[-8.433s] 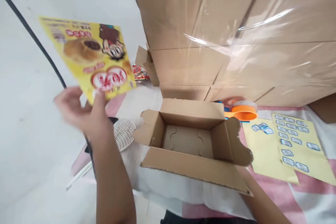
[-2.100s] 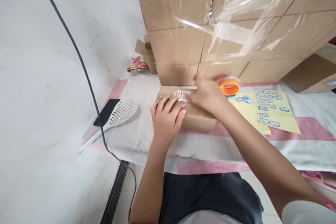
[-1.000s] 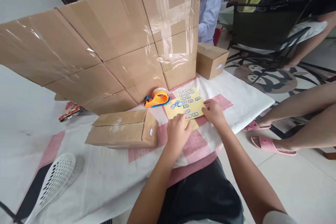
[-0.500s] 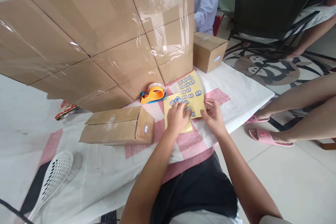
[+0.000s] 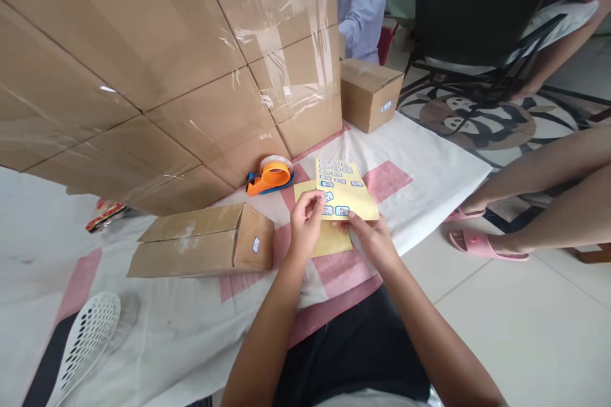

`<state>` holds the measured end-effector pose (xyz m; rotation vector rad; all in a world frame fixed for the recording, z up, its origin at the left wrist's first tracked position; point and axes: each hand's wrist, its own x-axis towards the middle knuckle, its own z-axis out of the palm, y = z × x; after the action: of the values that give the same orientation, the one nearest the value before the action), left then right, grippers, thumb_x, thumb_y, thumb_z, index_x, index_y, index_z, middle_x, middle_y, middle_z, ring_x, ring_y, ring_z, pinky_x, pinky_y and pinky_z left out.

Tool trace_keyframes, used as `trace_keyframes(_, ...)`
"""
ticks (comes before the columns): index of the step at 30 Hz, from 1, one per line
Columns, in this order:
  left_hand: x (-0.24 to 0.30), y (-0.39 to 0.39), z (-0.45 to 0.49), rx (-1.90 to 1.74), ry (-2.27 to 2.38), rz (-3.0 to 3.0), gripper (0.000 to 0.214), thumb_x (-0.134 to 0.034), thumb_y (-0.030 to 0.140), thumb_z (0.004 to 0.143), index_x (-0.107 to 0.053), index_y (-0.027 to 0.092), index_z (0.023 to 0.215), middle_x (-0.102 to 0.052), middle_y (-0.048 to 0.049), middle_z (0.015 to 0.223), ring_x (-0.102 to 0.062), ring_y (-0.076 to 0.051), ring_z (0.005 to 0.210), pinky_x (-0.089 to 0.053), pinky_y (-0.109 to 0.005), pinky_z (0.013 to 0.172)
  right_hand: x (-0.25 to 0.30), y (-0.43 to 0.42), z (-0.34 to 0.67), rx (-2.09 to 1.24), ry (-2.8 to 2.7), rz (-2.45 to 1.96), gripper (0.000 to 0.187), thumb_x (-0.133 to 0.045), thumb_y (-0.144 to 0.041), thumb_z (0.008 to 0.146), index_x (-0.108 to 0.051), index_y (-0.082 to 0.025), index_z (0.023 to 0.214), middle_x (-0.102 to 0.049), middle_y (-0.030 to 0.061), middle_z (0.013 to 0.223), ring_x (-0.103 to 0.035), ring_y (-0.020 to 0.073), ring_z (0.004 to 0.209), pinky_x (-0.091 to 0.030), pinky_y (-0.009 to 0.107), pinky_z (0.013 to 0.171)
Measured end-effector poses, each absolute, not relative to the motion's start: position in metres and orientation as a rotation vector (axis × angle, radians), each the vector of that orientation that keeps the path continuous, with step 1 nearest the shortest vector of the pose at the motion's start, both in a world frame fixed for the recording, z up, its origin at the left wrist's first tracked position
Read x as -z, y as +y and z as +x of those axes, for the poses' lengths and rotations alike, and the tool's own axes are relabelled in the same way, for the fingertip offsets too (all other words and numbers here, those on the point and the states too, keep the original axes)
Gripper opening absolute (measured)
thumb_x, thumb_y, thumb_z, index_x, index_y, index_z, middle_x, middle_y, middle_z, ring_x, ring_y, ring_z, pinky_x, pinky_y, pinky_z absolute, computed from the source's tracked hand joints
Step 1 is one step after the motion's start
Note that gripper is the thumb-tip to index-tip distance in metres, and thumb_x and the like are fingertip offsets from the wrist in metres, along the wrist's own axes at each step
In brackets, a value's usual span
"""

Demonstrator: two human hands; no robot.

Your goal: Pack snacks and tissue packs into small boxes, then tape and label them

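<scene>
Two cartons [image 5: 191, 238] [image 5: 371, 94] closed, contents hidden; right hand [image 5: 375, 238] holds sticker sheet [image 5: 348, 196].

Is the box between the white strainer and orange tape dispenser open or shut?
Shut: the box has its top flaps meeting, with clear tape across them.

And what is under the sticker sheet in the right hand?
A second yellow sheet partly shows, lying on the tablecloth; what the sticker sheet covers cannot be seen.

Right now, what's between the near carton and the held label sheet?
Head view: from the near carton, pink-and-white tablecloth, then the left hand and a second yellow sheet, partly hidden by the label sheet.
</scene>
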<state>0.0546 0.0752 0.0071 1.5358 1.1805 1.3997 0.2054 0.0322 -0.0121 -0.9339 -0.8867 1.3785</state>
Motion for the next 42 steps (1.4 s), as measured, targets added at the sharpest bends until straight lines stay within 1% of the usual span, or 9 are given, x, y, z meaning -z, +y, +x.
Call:
trace_keyframes(7,-0.024,0.059,0.048,-1.414,1.402,2.319,0.028,-0.071,0.048,0.092,-0.08,0.026,0.106,-0.058,-0.0108,0.118,-0.057,-0.025,0.114,-0.049,-0.041,0.1,0.01,0.031,0.204,-1.245,-1.013,-1.126,0.051,-0.06,-0.069,0.093,-0.067,-0.022,0.076,-0.072,0.0067,0.082,-0.068,0.0247,0.084,-0.055,0.037,0.079)
trace_keyframes(16,-0.027,0.064,0.035,-1.284,1.363,2.558,0.023,-0.059,0.03,0.101,-0.082,0.03,0.105,-0.074,-0.0052,0.086,-0.065,-0.018,0.083,-0.047,-0.035,0.081,-0.002,0.028,0.199,-1.078,-1.131,-1.245,0.051,-0.056,-0.065,0.098,-0.06,-0.022,0.07,-0.065,0.0047,0.069,-0.059,0.0192,0.065,-0.047,0.032,0.062)
trace_keyframes(20,-0.023,0.053,0.028,-1.658,1.524,2.112,0.03,-0.052,0.029,0.105,-0.078,0.021,0.118,-0.075,-0.0048,0.078,-0.068,-0.015,0.069,-0.052,-0.03,0.068,-0.015,0.054,0.216,-1.36,-0.944,-1.302,0.057,-0.06,-0.07,0.091,-0.054,-0.022,0.061,-0.049,0.0002,0.048,-0.038,0.0115,0.042,-0.028,0.028,0.044)
trace_keyframes(23,-0.019,0.029,0.023,-1.734,1.528,2.012,0.028,-0.057,0.024,0.102,-0.077,0.021,0.122,-0.079,-0.005,0.085,-0.073,-0.015,0.073,-0.057,-0.028,0.07,-0.026,0.051,0.224,-1.66,-0.792,-1.201,0.051,-0.067,-0.072,0.082,-0.056,-0.022,0.078,-0.056,-0.002,0.057,-0.026,0.007,0.036,-0.015,0.026,0.04)
trace_keyframes(26,-0.017,-0.003,0.017,-1.739,1.567,2.04,0.025,-0.062,0.019,0.098,-0.079,0.022,0.116,-0.08,-0.007,0.094,-0.076,-0.017,0.082,-0.061,-0.029,0.075,-0.029,0.022,0.209,-1.627,-0.877,-1.22,0.048,-0.068,-0.07,0.083,-0.057,-0.024,0.093,-0.06,-0.0027,0.06,-0.036,0.0099,0.039,-0.021,0.025,0.041)
trace_keyframes(31,-0.028,-0.049,-0.007,-1.629,1.52,2.093,0.024,-0.07,0.027,0.093,-0.079,0.023,0.114,-0.08,-0.0087,0.095,-0.075,-0.021,0.082,-0.064,-0.034,0.073,-0.029,-0.02,0.156,-1.526,-1.367,-1.118,0.036,-0.07,-0.058,0.088,-0.068,-0.022,0.082,-0.059,-0.0002,0.059,-0.053,0.0166,0.055,-0.037,0.029,0.052)
trace_keyframes(36,-0.037,-0.079,-0.035,-1.775,1.6,1.637,0.051,-0.067,0.018,0.095,-0.06,0.029,0.145,-0.082,-0.0027,0.094,-0.077,-0.018,0.082,-0.064,-0.031,0.077,-0.05,-0.028,0.106,-1.693,-1.513,-0.8,0.028,-0.07,-0.049,0.089,-0.073,-0.022,0.083,-0.058,-0.0006,0.065,-0.054,0.0157,0.061,-0.041,0.028,0.057)
trace_keyframes(40,-0.039,-0.091,-0.051,-1.803,1.566,1.416,0.013,-0.066,0.027,0.098,-0.073,0.024,0.108,-0.081,-0.0053,0.098,-0.078,-0.02,0.093,-0.064,-0.032,0.081,-0.056,-0.041,0.077,-1.538,-1.528,-0.811,0.02,-0.074,-0.043,0.088,-0.075,-0.023,0.088,-0.059,-0.0012,0.063,-0.052,0.0144,0.056,-0.041,0.026,0.053)
trace_keyframes(42,-0.039,-0.095,-0.055,-1.82,1.552,1.388,0.012,-0.065,0.029,0.098,-0.073,0.022,0.093,-0.079,-0.0076,0.11,-0.077,-0.019,0.097,-0.063,-0.032,0.083,-0.054,-0.048,0.068,-1.417,-1.525,-0.825,0.019,-0.07,-0.041,0.091,-0.075,-0.023,0.085,-0.06,-0.0008,0.061,-0.052,0.0147,0.055,-0.042,0.027,0.053)
